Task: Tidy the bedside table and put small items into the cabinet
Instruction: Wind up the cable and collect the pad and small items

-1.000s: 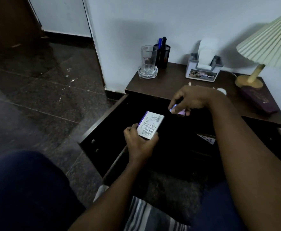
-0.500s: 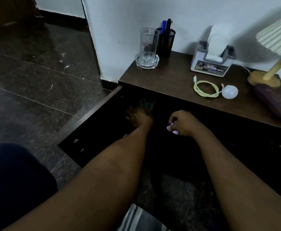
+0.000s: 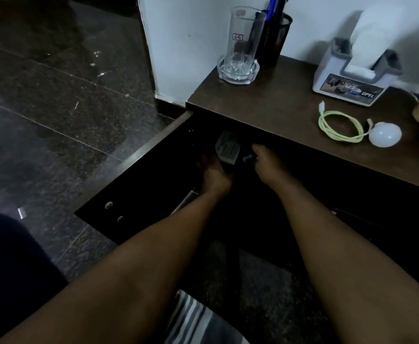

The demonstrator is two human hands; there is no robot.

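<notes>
Under the bedside table (image 3: 273, 100), inside the dark open cabinet (image 3: 139, 170), both of the person's hands reach in. Their left hand (image 3: 216, 175) grips a small flat box (image 3: 227, 148) by its lower end. Their right hand (image 3: 265, 162) is curled around a small bluish item (image 3: 248, 158) — too hidden to identify. The box looks light and stiff, probably card, so a pinch across its narrow edges should hold without crushing it. On the tabletop remain a coiled pale-green cable (image 3: 340, 126) — limp, best lifted by the whole coil — touching a white round plug (image 3: 384, 134).
</notes>
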